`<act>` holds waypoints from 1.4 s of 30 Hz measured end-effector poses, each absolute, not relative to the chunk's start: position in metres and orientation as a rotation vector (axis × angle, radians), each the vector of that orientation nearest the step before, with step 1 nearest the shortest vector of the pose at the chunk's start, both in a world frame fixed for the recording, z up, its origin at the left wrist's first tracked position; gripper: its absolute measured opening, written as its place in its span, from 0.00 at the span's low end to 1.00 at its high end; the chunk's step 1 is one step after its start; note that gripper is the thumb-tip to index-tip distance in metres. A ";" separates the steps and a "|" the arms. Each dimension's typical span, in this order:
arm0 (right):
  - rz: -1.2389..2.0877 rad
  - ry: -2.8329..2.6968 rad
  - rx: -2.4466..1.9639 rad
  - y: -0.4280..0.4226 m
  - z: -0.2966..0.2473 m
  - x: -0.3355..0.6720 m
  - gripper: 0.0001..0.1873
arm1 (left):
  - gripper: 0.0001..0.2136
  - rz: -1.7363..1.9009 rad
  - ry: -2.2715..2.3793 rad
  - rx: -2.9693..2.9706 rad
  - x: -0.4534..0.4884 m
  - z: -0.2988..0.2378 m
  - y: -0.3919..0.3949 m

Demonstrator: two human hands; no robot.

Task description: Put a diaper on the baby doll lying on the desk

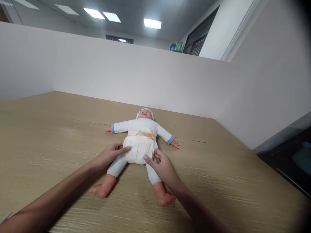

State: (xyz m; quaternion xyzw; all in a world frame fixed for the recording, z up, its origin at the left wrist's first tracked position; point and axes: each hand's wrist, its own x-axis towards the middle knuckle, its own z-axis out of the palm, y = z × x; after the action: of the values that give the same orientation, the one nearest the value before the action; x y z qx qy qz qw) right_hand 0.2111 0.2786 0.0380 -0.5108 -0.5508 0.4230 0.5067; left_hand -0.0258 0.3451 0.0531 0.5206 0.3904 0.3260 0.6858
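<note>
A baby doll (143, 124) in a white suit with blue cuffs and a white hat lies on its back, arms spread and feet toward me. Around its hips sits a white diaper (138, 150) with an orange printed waistband. My left hand (113, 152) grips the diaper's left side near the hip, thumb on the front and fingers at the edge. On the opposite side, my right hand (162, 164) pinches the diaper's edge by the leg, its fingers curled and the thumb against the lower front. Parts of the fingers are hidden by the diaper and hands.
The doll rests on a wood-grain tabletop (60, 142). A pale partition (97, 71) rises behind it and continues along the right. At the right edge stands a dark, glossy object (279, 168). Beyond the partition is a green package (178, 47).
</note>
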 end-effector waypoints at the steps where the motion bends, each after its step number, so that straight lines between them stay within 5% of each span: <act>1: 1.011 -1.322 -1.240 0.278 0.039 0.211 0.19 | 0.24 0.744 0.856 1.175 -0.025 0.053 0.343; 13: 0.514 -1.509 -1.523 0.263 0.052 0.228 0.14 | 0.26 0.942 1.179 1.623 -0.047 0.041 0.344; 19: 0.359 -1.529 -1.551 0.241 0.048 0.239 0.29 | 0.29 0.918 1.095 1.879 -0.057 0.035 0.331; 23: 0.458 -1.696 -1.524 0.237 0.039 0.236 0.34 | 0.22 0.957 1.056 2.056 -0.062 0.033 0.332; 31: -0.050 -1.690 -1.503 0.307 0.039 0.279 0.20 | 0.24 1.230 1.404 2.107 -0.066 0.018 0.413; 38: -0.192 -1.749 -1.702 0.382 0.013 0.327 0.32 | 0.29 1.174 1.583 2.309 -0.048 0.006 0.479; 42: -0.137 -1.767 -1.716 0.379 0.009 0.331 0.29 | 0.30 0.967 1.693 2.359 -0.050 0.004 0.487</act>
State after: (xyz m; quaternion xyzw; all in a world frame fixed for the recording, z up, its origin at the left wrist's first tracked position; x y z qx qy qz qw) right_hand 0.3305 0.3793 0.0090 -0.6564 -0.6760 -0.0522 0.3308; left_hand -0.0498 0.4874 0.0042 0.7701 0.5528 0.3158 0.0406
